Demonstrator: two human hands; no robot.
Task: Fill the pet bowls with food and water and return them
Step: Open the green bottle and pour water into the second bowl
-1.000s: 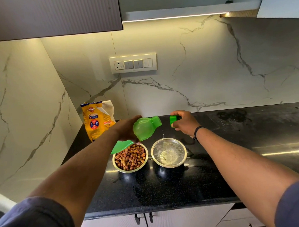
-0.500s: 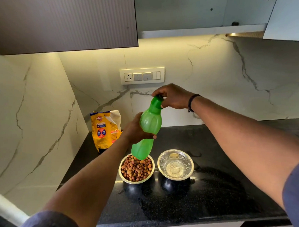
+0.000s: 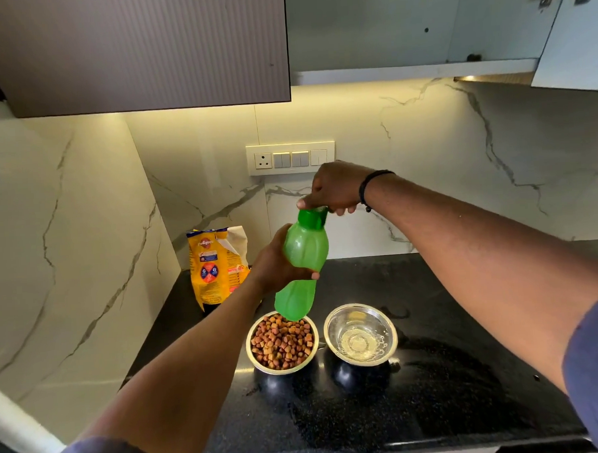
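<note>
A green plastic water bottle (image 3: 301, 267) is held nearly upright, slightly tilted, above the black granite bench (image 3: 435, 391), its base hanging over the far rim of the food bowl. The bottle's middle is gripped by the left hand (image 3: 275, 265), whose fingers are wrapped round the waist of the bottle from the left side. The green cap (image 3: 311, 218) at the top is covered by the right hand (image 3: 335, 188), whose fingers and thumb are curled round it from above; a dark band (image 3: 369, 189) is worn on that wrist. On the bench below, two steel pet bowls are set side by side, just apart: the left bowl (image 3: 282, 341) is filled with brown kibble, and the right bowl (image 3: 360, 335) is seen to hold clear water. A yellow pet food bag (image 3: 217, 264), opened at the top, is stood upright in the back left corner against the marble wall, well behind the bowls. A switch panel with a socket (image 3: 290, 158) is mounted on the wall behind the hands, and dark and pale cupboards (image 3: 132, 52) are hung overhead
</note>
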